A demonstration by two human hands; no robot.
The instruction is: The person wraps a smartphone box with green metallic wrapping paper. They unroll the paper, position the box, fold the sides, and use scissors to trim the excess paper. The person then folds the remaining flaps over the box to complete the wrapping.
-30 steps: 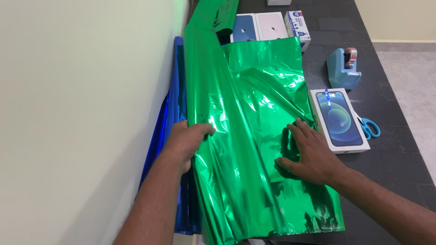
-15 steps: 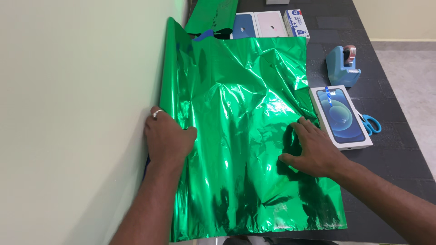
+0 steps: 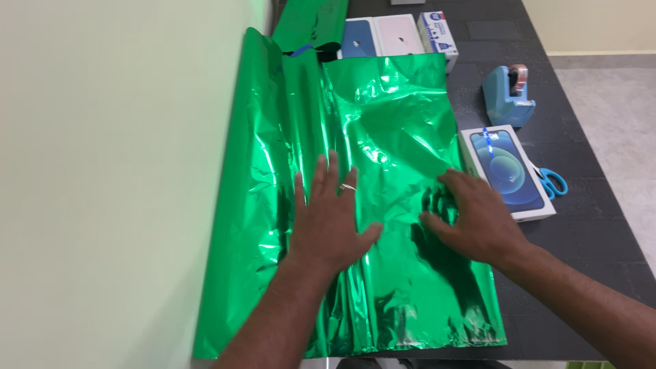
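Observation:
A large sheet of shiny green foil paper [image 3: 383,116] lies spread over the dark table, its left edge running up the pale wall. My left hand [image 3: 328,219], with a ring on one finger, rests flat on the middle of the sheet, fingers spread. Palm down, my right hand [image 3: 475,219] presses the sheet near its right edge. A white phone box with a blue picture [image 3: 506,171] lies just right of my right hand, touching the foil's edge.
A light blue tape dispenser [image 3: 508,96] stands at the right rear, blue-handled scissors [image 3: 552,183] beside the phone box. Two more phone boxes [image 3: 379,37], a small white carton [image 3: 436,31] and another green foil piece [image 3: 307,20] sit at the back. The table's right edge [image 3: 588,137] borders a grey floor.
My left hand let go of the foil's left edge by the wall and moved right onto the middle of the sheet. The foil spread flatter, covering the blue sheet. My right hand stayed in place.

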